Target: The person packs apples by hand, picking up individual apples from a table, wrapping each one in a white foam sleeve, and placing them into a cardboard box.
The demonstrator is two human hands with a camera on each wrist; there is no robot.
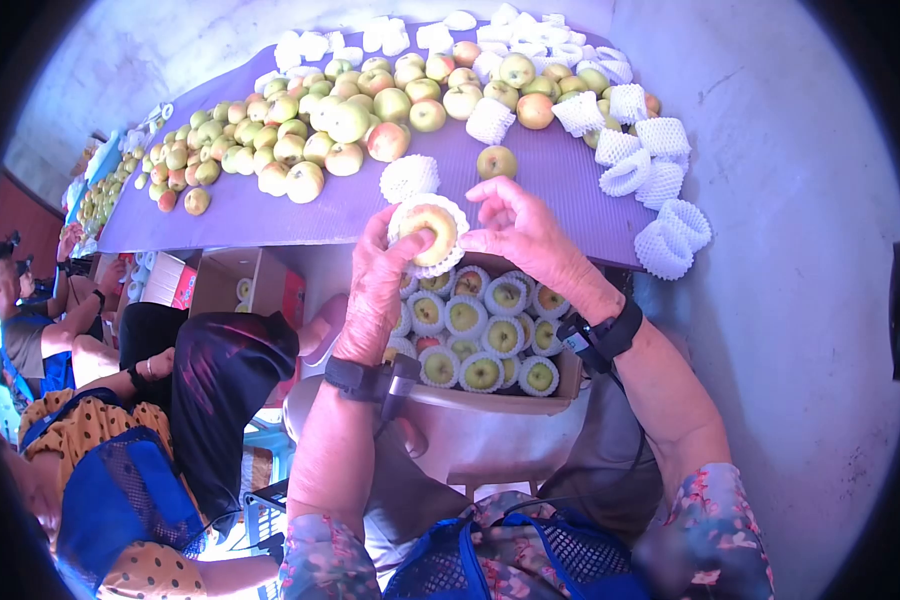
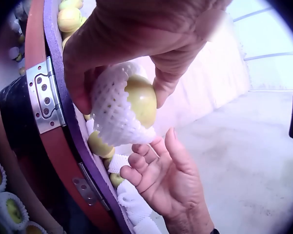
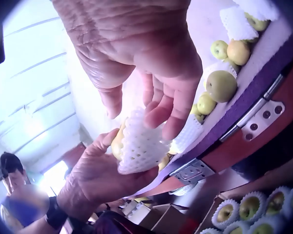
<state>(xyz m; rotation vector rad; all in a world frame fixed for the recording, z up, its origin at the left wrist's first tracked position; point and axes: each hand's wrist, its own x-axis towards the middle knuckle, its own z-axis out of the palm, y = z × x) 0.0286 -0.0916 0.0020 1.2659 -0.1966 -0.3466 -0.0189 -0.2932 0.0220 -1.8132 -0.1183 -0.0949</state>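
Observation:
A yellow-green apple (image 1: 431,232) sits in a white foam net (image 2: 110,105), gripped by the left hand (image 1: 378,275), with the thumb against the fruit. In the left wrist view the net wraps one side of the apple and bare skin shows on the other. The right hand (image 1: 530,240) is just to the right of the net, fingers loosely bent and apart, holding nothing. In the right wrist view its fingertips hang close over the net (image 3: 141,144); whether they touch it I cannot tell.
Loose apples (image 1: 348,120) and empty foam nets (image 1: 660,137) lie on the purple table mat (image 1: 260,225). Below the edge stands a cardboard box (image 1: 567,385) of netted apples. Another person in a dotted top (image 1: 155,570) sits at the left.

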